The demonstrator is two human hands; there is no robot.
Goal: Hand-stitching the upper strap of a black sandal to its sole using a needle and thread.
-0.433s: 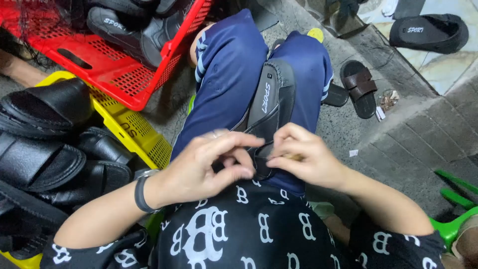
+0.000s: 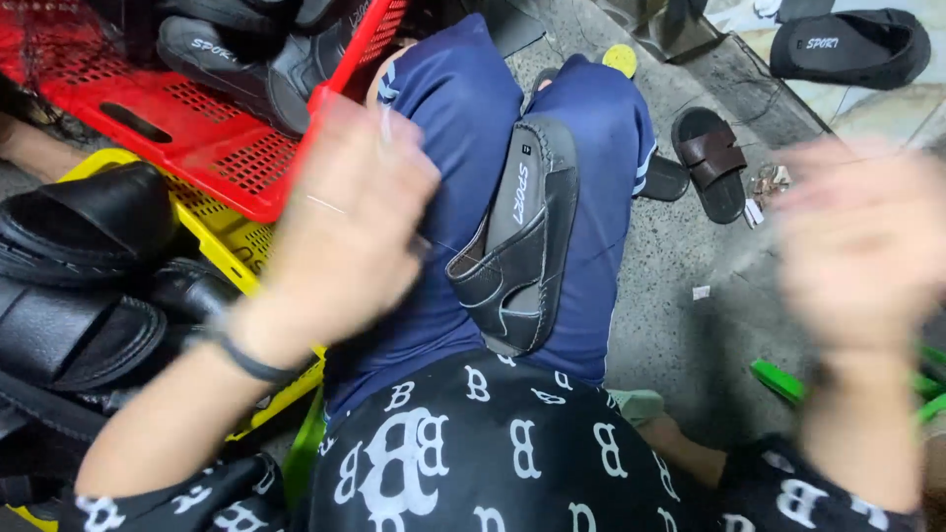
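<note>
A black sandal (image 2: 517,236) with a stitched edge lies on my lap, between my thighs in blue shorts, and neither hand touches it. My left hand (image 2: 350,217), with a dark band on the wrist, is raised to the left of the sandal and blurred, its fingers bunched. A thin pale line like a thread runs from it toward the sandal. My right hand (image 2: 862,246) is flung far out to the right, over the concrete floor. It is too blurred to show whether it holds anything.
A red crate (image 2: 197,128) with black sandals stands at the upper left, over a yellow crate (image 2: 222,236). More black sandals (image 2: 89,217) pile at the left. On the floor lie a brown slide (image 2: 711,158), a black shoe (image 2: 847,44) and something green (image 2: 778,379).
Both hands were together on the near end of the sandal. They have now pulled apart fast, the left up and leftward, the right far to the right, and the sandal lies bare on my lap.
</note>
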